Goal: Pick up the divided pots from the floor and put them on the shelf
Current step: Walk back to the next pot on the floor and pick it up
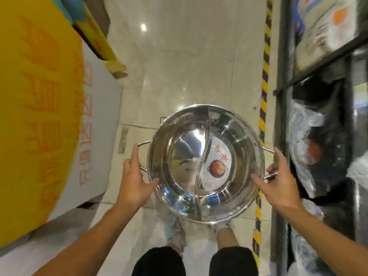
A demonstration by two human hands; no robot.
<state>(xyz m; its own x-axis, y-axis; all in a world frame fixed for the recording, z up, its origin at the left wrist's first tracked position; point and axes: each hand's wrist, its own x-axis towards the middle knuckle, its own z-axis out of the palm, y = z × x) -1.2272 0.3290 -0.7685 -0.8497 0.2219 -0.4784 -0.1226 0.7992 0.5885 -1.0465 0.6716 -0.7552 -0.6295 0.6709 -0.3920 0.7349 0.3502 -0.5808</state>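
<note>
A shiny steel divided pot [235, 140] with an S-shaped partition and a red-lettered label inside is held up over the tiled floor, in front of my legs. My left hand [134, 176] grips its left wire handle, thumb on the rim and forefinger stretched along the handle. My right hand [278, 176] holds the right wire handle, thumb over the rim. More plastic-wrapped pots [310, 148] lie on the dark shelf [318, 70] at the right.
A big yellow and white sack or display [39, 116] with orange lettering fills the left side. A yellow-black hazard stripe [263, 76] runs along the floor beside the shelf. Glossy floor tiles [189, 56] stretch ahead between them.
</note>
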